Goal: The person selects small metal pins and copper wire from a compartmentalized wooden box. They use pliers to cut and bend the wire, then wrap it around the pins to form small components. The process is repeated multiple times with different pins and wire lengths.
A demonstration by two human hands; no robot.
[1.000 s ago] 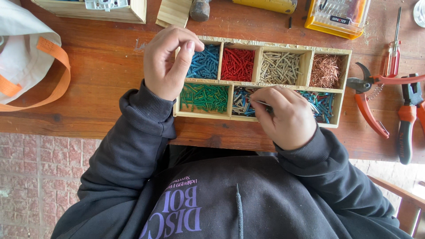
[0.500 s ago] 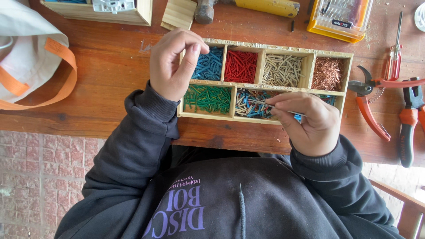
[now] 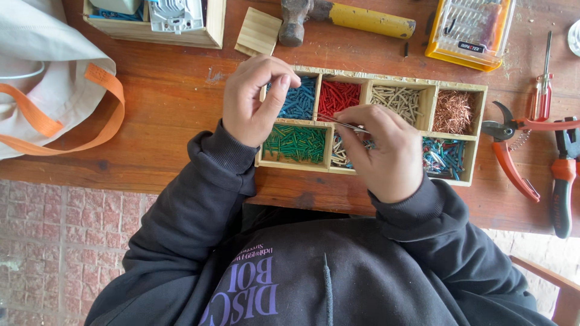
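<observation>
Resting betw. hands [image 3: 386, 151]: tweezers [image 3: 344, 124]; tray [image 3: 477, 90]

Wooden compartment tray [image 3: 290, 164] sits on the wooden table [image 3: 163, 115], sorted by colour: blue, red, cream, copper, green, mixed. Right hand [image 3: 383, 151] grips metal tweezers [image 3: 341, 122] — tips over the red compartment's near edge. Left hand [image 3: 254, 99] rests pinched at the tray's left end, over the blue pieces [image 3: 300, 99]. Orange-handled pliers [image 3: 513, 151] lie just right.
</observation>
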